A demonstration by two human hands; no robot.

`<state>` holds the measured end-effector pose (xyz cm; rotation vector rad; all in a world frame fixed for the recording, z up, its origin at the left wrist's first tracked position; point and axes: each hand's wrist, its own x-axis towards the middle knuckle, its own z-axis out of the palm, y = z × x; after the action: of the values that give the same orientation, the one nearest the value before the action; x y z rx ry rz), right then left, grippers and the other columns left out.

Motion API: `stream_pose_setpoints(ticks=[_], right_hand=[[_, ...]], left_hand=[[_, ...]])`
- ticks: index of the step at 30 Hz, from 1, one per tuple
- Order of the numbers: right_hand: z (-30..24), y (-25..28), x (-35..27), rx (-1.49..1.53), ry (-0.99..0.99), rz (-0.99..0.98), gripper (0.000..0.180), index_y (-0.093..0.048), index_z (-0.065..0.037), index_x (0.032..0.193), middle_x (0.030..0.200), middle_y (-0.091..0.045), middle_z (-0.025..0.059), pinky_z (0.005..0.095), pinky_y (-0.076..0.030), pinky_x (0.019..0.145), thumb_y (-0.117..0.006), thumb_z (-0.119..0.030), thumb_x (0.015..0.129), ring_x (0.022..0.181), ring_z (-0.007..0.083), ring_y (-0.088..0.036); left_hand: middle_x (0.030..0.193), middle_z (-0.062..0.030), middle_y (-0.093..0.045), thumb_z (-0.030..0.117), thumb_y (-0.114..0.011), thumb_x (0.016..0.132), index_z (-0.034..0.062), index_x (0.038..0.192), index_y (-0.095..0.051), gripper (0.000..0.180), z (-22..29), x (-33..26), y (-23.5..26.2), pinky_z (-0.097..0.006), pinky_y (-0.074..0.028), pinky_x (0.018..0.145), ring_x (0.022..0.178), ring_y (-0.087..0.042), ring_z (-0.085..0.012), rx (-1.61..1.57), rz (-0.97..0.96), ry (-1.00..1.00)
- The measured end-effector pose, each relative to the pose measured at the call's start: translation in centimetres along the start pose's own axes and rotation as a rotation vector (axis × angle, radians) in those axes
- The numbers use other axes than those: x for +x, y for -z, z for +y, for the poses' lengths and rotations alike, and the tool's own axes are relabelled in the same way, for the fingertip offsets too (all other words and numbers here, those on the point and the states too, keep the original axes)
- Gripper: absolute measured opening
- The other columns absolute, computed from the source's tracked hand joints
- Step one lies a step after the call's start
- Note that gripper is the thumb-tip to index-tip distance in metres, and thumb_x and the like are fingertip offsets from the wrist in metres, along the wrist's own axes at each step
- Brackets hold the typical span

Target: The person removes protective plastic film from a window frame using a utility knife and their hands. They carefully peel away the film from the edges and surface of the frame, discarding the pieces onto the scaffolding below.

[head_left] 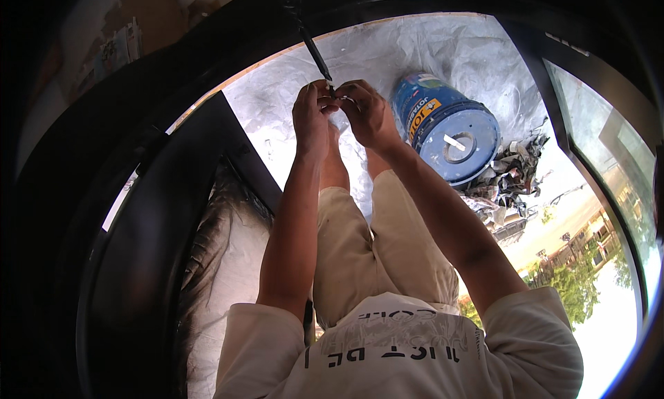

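Nearest me, the person's loose pale T-shirt [408, 330] hangs in soft folds, dark lettering across the cloth, above beige shorts [353, 250] whose matte fabric creases at the lap. Two bare forearms stretch away from the short sleeves and draw together above the shins. At their far end the left hand [313, 115] and the right hand [371, 115] meet, fingers bent inward and the tips brought close. Between them, at the lower end of a slim, straight black bar [315, 49], sits a small piece [330, 85], part pale, part dark. Each grip looks narrowed almost to a pinch, but the piece is so tiny and so covered by fingers that I cannot tell which hand has hold of it.

Just beside the right hand, a round blue bucket [456, 139] shows its lid, smudged and ringed in the middle, with a flat white strip lying across it. Crumpled grey and dark scraps [512, 170] are heaped against its side. Under all this spreads thin, wrinkled, silvery sheeting [477, 42], catching the light in sharp creases. To the left stands a smooth black panel [159, 233]; to the right, a clear glass pane [602, 108] in a dark frame. Leafy greenery [574, 281] shows farthest off, beyond the opening.
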<state>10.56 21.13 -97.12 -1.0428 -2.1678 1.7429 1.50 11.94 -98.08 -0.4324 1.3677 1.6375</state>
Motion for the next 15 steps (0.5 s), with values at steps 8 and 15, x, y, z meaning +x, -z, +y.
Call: stream_pose_setpoints(ticks=[8, 15], right_hand=[[-0.2, -0.4, -0.7, 0.118, -0.035, 0.051, 0.015, -0.062, 0.001, 0.099, 0.1, -0.063, 0.0153, 0.033, -0.05, 0.076, -0.054, -0.004, 0.088, 0.088, 0.0295, -0.066], [-0.5, -0.9, -0.8, 0.113, 0.013, 0.083, 0.01, -0.057, 0.003, 0.098, 0.098, -0.062, 0.0177, 0.0324, -0.051, 0.075, -0.057, 0.003, 0.088, 0.087, 0.0279, -0.064]], left_hand=[[0.1, -0.0057, -0.062, 0.015, -0.057, 0.097, 0.0018, 0.11, -0.056, 0.018, -0.7, 0.2, 0.5, -0.027, -0.05, 0.077, 0.086, -0.06, -0.0121, -0.093, -0.158, -0.013], [0.091, -0.0029, -0.059, 0.017, -0.055, 0.098, 0.0054, 0.105, -0.057, 0.014, -1.9, 1.3, 0.9, -0.027, -0.044, 0.074, 0.084, -0.057, -0.0103, 0.01, -0.17, -0.085]])
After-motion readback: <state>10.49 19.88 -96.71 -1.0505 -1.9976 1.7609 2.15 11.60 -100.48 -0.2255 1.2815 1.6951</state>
